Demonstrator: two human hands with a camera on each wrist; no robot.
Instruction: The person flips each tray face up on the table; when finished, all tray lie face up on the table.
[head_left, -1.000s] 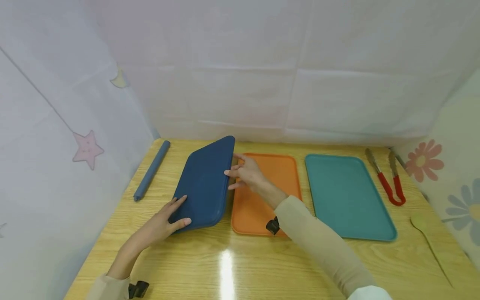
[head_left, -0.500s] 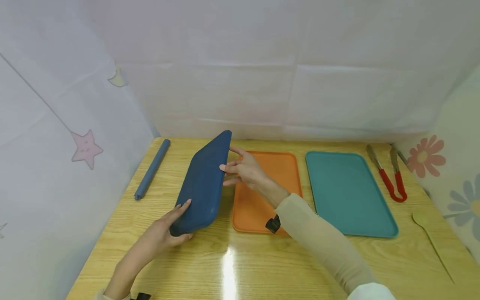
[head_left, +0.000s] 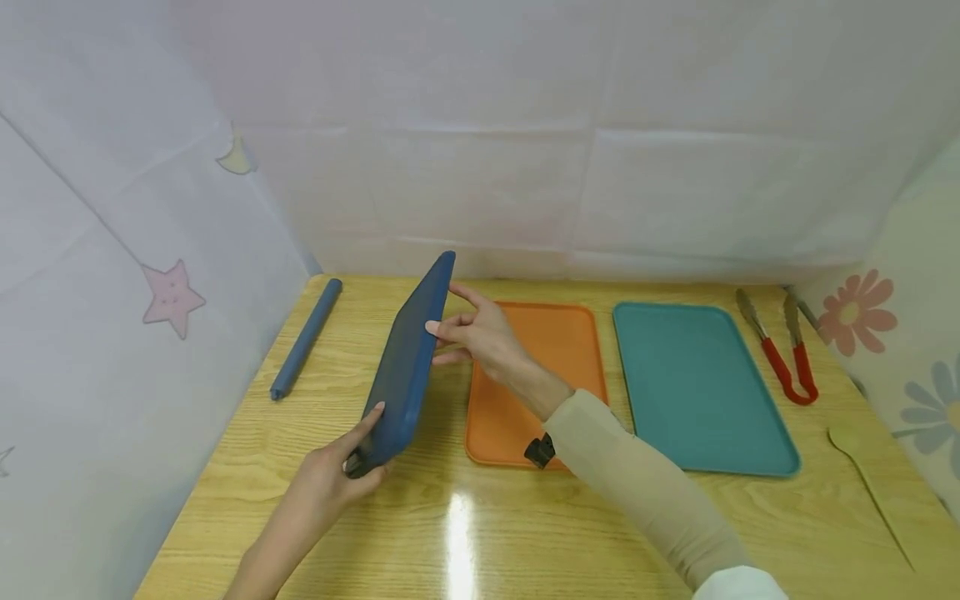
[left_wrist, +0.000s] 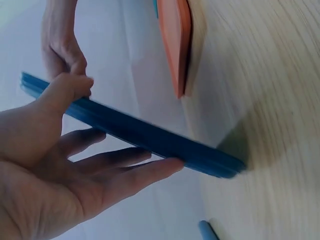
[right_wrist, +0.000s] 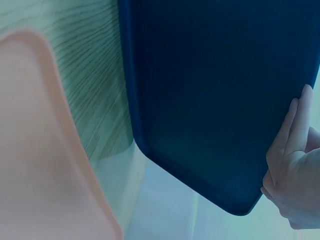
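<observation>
A dark blue tray (head_left: 408, 362) is held above the left-middle of the table, tilted steeply with its right long side raised. Its edge looks layered in the left wrist view. My left hand (head_left: 322, 483) grips the near end, thumb on one side and fingers on the other, as the left wrist view shows. Near the far corner, my right hand (head_left: 483, 337) pinches the raised edge, thumb on the left face and fingers behind. Beneath my right forearm lies an orange tray (head_left: 555, 333), partly covered. A teal tray (head_left: 697, 383) lies flat to its right.
A slim blue rod (head_left: 306, 340) lies at the table's left edge. At the right are red-handled tongs (head_left: 787, 375) and a long thin spoon (head_left: 847, 442). Patterned cloth hangs at the back and both sides of the wooden table (head_left: 540, 533).
The blue tray has tilted more steeply, from showing its broad face to nearly edge-on. My right hand has shifted slightly left and away with it; my left thumb has gone beneath the near edge.
</observation>
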